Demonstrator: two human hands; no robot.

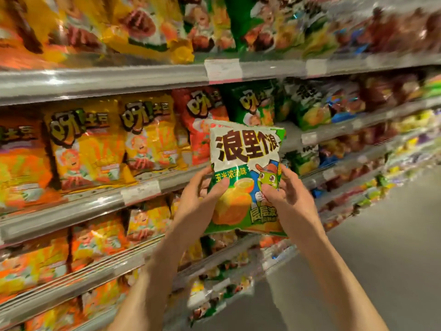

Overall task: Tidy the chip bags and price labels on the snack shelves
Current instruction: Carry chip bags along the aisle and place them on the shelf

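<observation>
Head cam: green-white chip bag [245, 177] upright, held clear of the snack shelves [95, 206], left hand [202, 201] gripping its left edge with thumb on front, right hand [284, 189] gripping its right edge likewise, white price label [140, 191] on rail at left.

Shop aisle with long metal shelves

Grey metal shelves [71, 80] run in tiers from the near left away to the far right, their glossy front rails catching bright overhead light. A plain grey floor [381, 247] fills the lower right beside them.
</observation>
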